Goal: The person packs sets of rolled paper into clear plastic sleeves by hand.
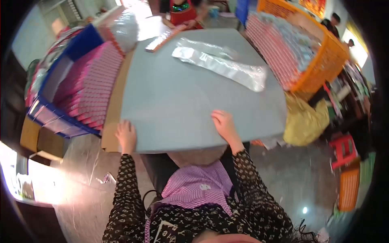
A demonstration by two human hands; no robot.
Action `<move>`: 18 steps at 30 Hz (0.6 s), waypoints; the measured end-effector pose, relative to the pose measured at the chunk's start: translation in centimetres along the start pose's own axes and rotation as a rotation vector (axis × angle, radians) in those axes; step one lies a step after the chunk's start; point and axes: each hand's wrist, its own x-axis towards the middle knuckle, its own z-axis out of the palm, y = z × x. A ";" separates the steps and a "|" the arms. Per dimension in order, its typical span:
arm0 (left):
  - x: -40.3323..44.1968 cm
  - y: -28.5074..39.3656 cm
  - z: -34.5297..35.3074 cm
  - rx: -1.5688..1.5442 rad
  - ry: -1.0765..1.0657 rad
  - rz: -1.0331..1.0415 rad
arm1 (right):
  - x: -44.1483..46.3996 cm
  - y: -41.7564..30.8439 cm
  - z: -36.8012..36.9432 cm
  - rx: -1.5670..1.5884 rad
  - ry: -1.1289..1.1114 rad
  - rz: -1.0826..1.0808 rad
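My left hand [126, 135] rests at the near left edge of the grey table [174, 109], fingers a little apart, holding nothing. Farther right, my right hand [225, 124] lies on the tabletop with its fingers loosely bent and nothing visible in them. Beyond it, a long clear plastic sleeve [227, 69] lies slantwise across the table, apart from both hands. A second crinkled clear plastic piece [206, 47] lies just behind that sleeve.
Across the table, a person in red [182, 17] has hands on a long, narrow orange-edged pack [164, 39]. A blue crate [48, 87] of pink packs stands left, an orange crate [322, 60] of packs right. A yellow bag [304, 125] and red stool [343, 150] are at right.
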 end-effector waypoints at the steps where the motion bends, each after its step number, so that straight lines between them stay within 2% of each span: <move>1: -0.1 0.2 0.1 0.029 0.055 0.025 | 0.0 0.0 -0.1 0.008 -0.006 -0.002; 5: -0.1 0.3 -0.3 -0.084 0.011 0.009 | 0.1 0.0 -0.9 0.007 -0.047 0.013; 7: -0.3 0.4 -0.5 -0.101 0.016 -0.005 | 1.0 0.3 -1.8 0.302 -0.127 0.296; 9: -0.1 0.7 -0.5 -0.120 0.020 -0.035 | 3.9 -1.4 -5.1 0.235 -0.103 0.224; 12: -0.2 0.3 -0.3 -0.079 0.030 -0.004 | 10.0 -7.7 -12.7 0.420 -0.006 0.130; 15: -0.1 0.4 -0.3 -0.099 0.008 -0.007 | 13.8 -16.6 -21.3 0.623 0.198 -0.354; 16: -0.1 0.6 -0.4 -0.089 0.014 -0.012 | 14.4 -19.2 -24.7 0.928 0.067 -0.410; 18: -0.3 0.8 -0.7 -0.077 0.022 -0.012 | 14.5 -22.2 -28.7 1.110 -0.070 -0.576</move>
